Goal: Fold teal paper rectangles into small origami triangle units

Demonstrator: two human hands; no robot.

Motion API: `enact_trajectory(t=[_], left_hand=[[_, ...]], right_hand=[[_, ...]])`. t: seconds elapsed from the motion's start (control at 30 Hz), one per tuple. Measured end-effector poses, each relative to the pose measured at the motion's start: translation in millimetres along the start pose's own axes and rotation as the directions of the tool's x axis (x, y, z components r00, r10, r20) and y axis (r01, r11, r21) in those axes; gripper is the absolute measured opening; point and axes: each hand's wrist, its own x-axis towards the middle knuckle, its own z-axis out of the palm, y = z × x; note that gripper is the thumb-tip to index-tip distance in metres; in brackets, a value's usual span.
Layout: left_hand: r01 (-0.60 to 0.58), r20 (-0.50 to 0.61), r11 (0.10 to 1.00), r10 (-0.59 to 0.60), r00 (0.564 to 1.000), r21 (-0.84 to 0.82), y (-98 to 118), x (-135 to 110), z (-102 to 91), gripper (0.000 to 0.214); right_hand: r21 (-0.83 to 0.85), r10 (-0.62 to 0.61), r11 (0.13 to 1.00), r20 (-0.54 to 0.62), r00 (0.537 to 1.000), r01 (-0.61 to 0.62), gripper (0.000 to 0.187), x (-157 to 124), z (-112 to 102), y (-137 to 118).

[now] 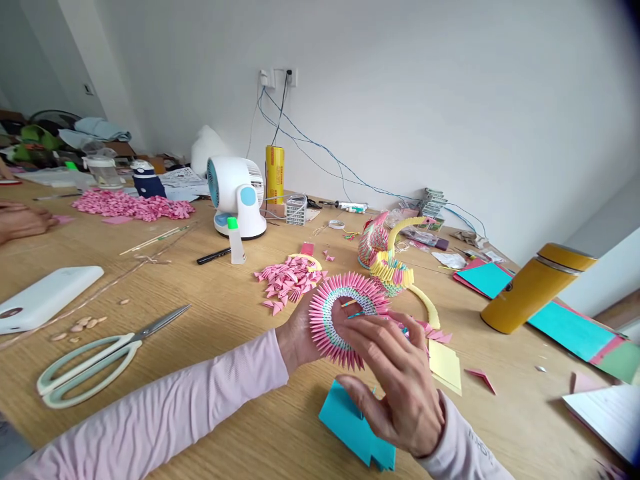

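Near the front edge of the pale wooden table (235, 313), the left hand (296, 333) is clasped behind a round ring of folded pink paper points with a blue-green inner band (334, 319), holding it tilted up off the tabletop. The right hand (400, 387) reaches to the ring's inner rim with its fingers (367, 333) spread loosely; they touch the ring at its right side, but I cannot tell whether they pinch anything. Both arms wear pale pink sleeves.

Just under the right wrist lies a stack of turquoise paper sheets (350, 423), and a pale yellow paper square (445, 365) sits just to the right of the hand. Behind the ring a heap of loose pink folded paper triangles (289, 279) rests on the table, with a part-built paper swan in pink, yellow and green (387, 257) further back. Mint-handled scissors (100, 360) lie well to the left, near a white power bank (45, 297). A mustard-yellow metal flask (535, 287) leans at the right, and a white desk fan with blue trim (235, 193) stands at the back. Another person's hand (23, 221) rests at the far left edge.
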Motion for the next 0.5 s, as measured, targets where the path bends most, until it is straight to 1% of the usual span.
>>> enact_trajectory(t=[0.07, 0.1, 0.17, 0.23, 0.3, 0.37, 0.5], left_hand=[[0.09, 0.012, 0.991, -0.089, 0.996, -0.101, 1.6, -2.7, 1.0, 0.055], [0.132, 0.019, 0.979, -0.131, 0.991, -0.153, 2.2, -4.0, 1.4, 0.053], [0.187, 0.035, 0.961, -0.184, 0.982, -0.204, 2.9, -5.4, 1.6, 0.049], [0.221, 0.045, 0.948, -0.216, 0.975, -0.228, 2.8, -5.3, 1.3, 0.045], [0.254, 0.064, 0.935, -0.246, 0.967, -0.249, 2.6, -4.5, 1.2, 0.043], [0.288, 0.084, 0.918, -0.276, 0.958, -0.274, 2.4, -4.1, 1.6, 0.044], [0.361, 0.094, 0.882, -0.349, 0.932, -0.304, 4.0, -5.3, 5.1, 0.05]], right_hand=[[-0.012, 0.115, 0.993, -0.076, 0.99, -0.117, 0.032, 0.9, -3.6, 2.2], [-0.016, 0.184, 0.982, -0.115, 0.976, -0.187, 0.033, 1.2, -4.4, 3.9], [-0.002, 0.308, 0.95, -0.174, 0.935, -0.314, 0.036, 1.9, -4.3, 8.1], [0.041, 0.398, 0.917, -0.193, 0.897, -0.398, 0.04, 2.4, -2.6, 12.6], [0.099, 0.457, 0.889, -0.171, 0.873, -0.446, 0.04, 2.8, -0.7, 16.6], [0.168, 0.51, 0.855, -0.103, 0.854, -0.491, 0.038, 2.9, 0.6, 19.9], [0.245, 0.606, 0.76, 0.066, 0.793, -0.602, 0.021, 2.4, 1.7, 25.6]])
